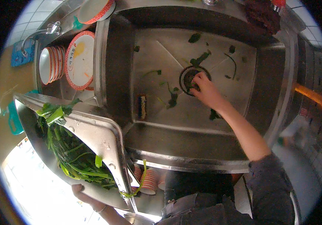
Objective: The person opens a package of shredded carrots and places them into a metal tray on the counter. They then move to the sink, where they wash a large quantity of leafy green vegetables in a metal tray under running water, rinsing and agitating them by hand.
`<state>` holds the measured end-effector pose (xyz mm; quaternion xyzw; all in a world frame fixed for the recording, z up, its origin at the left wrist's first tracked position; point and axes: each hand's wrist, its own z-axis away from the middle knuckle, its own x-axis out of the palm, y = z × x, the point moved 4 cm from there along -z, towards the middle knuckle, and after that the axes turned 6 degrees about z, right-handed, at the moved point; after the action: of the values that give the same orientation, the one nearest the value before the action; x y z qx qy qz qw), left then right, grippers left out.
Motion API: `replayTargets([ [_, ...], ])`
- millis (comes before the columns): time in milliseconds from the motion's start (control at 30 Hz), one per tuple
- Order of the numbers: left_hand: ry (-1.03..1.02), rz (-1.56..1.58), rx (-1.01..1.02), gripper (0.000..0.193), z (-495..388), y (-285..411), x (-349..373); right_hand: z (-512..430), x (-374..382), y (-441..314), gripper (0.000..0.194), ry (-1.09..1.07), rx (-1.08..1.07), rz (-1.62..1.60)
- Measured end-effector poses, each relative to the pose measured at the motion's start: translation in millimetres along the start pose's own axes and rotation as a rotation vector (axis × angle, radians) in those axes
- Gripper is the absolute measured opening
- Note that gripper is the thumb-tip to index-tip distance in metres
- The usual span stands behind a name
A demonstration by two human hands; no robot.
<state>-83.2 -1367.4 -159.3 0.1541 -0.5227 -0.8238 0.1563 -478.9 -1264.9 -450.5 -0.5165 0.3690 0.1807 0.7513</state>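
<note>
My right hand (204, 87) reaches down to the round drain (181, 81) of a large stainless steel sink (220, 112), its fingers bent at dark green bits in the drain opening. Whether it grips any of them cannot be told. Wet green leaves and stems (173, 98) lie scattered over the sink floor. At the lower left, my left hand (83, 194) supports the outer side of a tilted metal pan (93, 129) full of leafy green vegetables (76, 157). Most of its fingers are hidden by the pan. One stem hangs over the pan's corner.
A small brush (142, 107) lies near the sink's left wall. The smaller basin at left holds stacked bowls (51, 64) and an oval plate (80, 60). A faucet (53, 28) stands behind them. More stacked bowls (148, 181) are below the front rim. A dark cloth (262, 17) lies at the back right.
</note>
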Motion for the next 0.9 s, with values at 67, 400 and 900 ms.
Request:
replayTargets([
  [67, 0.076, 0.087, -0.027, 0.053, -3.3, -0.5, -5.7, 7.0, 0.2, -7.5, 0.03, -0.106, 0.026, -0.077],
  [400, -0.012, -0.098, 0.165, 0.054, 4.6, 3.8, -1.7, -9.9, 69.7, -45.6, 0.026, -0.273, -0.098, 0.235],
  [900, 0.031, -0.125, 0.153, 0.054, 3.6, 2.1, 20.7, 76.1, -98.5, 85.1, 0.018, 0.005, 0.552, -0.233],
])
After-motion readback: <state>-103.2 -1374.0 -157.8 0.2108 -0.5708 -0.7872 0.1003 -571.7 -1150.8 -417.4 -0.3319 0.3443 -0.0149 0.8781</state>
